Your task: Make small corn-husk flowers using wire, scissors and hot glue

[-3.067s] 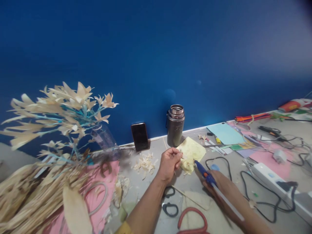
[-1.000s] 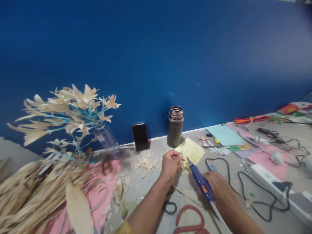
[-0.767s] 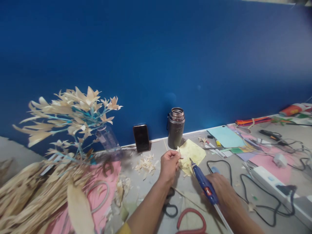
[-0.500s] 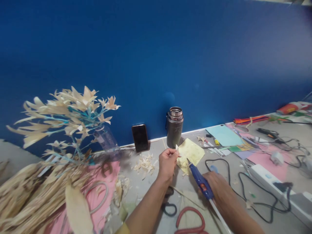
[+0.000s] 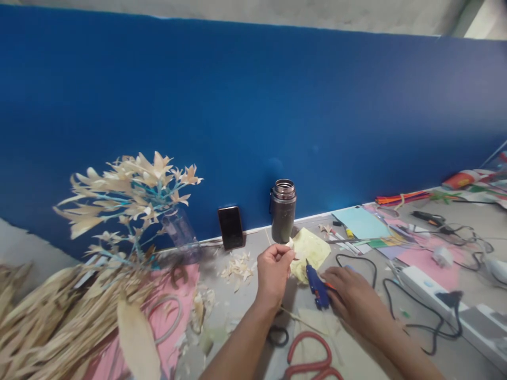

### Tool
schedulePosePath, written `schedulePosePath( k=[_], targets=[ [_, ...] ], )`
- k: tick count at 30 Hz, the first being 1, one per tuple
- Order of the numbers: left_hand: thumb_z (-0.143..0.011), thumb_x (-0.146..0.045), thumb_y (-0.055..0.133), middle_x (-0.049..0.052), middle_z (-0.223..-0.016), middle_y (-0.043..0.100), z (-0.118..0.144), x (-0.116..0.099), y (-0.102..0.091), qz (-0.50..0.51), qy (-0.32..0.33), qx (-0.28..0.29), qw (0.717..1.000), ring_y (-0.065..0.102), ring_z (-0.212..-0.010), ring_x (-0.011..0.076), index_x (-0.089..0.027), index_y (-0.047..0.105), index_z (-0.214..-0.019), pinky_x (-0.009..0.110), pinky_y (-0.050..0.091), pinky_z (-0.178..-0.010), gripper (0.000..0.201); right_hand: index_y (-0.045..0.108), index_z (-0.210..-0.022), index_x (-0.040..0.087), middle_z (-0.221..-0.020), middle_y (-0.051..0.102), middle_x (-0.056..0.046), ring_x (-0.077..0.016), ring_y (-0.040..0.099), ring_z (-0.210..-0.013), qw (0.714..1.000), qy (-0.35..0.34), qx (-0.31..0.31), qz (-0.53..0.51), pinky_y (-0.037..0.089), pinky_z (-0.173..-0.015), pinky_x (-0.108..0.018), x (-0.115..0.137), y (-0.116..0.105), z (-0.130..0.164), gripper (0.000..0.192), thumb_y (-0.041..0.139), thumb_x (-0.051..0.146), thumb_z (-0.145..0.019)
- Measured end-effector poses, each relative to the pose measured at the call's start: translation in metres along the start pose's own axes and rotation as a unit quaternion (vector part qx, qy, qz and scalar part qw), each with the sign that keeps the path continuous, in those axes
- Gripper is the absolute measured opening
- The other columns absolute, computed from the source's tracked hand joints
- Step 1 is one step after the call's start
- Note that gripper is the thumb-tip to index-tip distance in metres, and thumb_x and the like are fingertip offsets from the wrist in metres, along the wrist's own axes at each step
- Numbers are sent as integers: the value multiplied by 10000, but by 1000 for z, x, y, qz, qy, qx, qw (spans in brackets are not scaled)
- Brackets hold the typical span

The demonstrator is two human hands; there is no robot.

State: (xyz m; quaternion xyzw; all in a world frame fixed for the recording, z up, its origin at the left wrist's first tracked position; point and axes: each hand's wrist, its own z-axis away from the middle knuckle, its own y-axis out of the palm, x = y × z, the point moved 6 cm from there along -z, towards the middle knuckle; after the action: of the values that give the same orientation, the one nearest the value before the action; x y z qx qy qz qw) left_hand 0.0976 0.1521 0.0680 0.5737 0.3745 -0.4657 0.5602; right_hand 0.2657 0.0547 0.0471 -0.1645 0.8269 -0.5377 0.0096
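The head view, read from the left edge: a heap of dried pale leaves point(image 5: 59, 322) fills the lower left of the frame, and above it, at centre left, stands a finished-looking spray of cream petals on blue stems point(image 5: 134, 200) in a clear jar point(image 5: 180, 237). Right of that, loose petal scraps point(image 5: 237, 266) lie on the bench point(image 5: 467, 359), with a phone point(image 5: 231, 227) and a steel flask point(image 5: 282, 210) against the blue wall. Just below centre the left hand point(image 5: 273, 272) pinches a small cream petal point(image 5: 291, 244) between thumb and fingertips, held above a yellow sheet point(image 5: 312, 250). Beside it the right hand point(image 5: 348, 295) is closed around a blue glue gun point(image 5: 317, 279), its nozzle pointing up towards the petal but not touching it. Judging by this, many flowers are already made, while this petal is still unglued and plenty of scraps remain. Cables and a power strip point(image 5: 431, 279) lie at lower right.
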Motion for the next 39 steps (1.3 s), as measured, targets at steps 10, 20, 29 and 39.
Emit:
schedulePosePath(
  k=[10, 20, 29, 39],
  targets=[
    [-656, -331, 811, -95, -464, 429, 33, 13, -6, 8, 7, -33, 999, 320, -425, 56, -171, 632, -689, 206, 256, -451, 243, 727, -874, 209, -789, 666, -55, -208, 526, -758, 976, -75, -195, 61, 357, -722, -342, 80, -58, -40, 259, 526, 202, -1037],
    [-665, -405, 843, 2, -639, 675, 43, 16, -9, 98, -53, 23, 993, 346, -385, 24, -149, 609, -790, 186, 180, -415, 369, 673, -804, 210, -790, 669, -59, -217, 561, -765, 965, 2, -209, -160, 404, -726, -351, 58, -46, -39, 283, 522, 299, -1026],
    [-502, -379, 956, 10, -719, 668, 45, 30, -2, 172, -201, 91, 960, 302, -394, -19, -124, 635, -726, 157, 120, -382, 467, 672, -742, 183, -587, 503, 45, -103, 412, -527, 694, 314, -111, -638, 327, -498, -233, 25, 14, -39, 420, 810, 580, -744],
    [-510, -349, 938, 31, -669, 680, 48, 29, 0, 146, -182, 76, 969, 358, -381, -6, -105, 663, -717, 160, 172, -369, 422, 689, -746, 191, -636, 629, -6, -162, 537, -592, 750, 327, -165, -551, 430, -567, -277, 35, 2, -36, 415, 778, 596, -741]
  ],
)
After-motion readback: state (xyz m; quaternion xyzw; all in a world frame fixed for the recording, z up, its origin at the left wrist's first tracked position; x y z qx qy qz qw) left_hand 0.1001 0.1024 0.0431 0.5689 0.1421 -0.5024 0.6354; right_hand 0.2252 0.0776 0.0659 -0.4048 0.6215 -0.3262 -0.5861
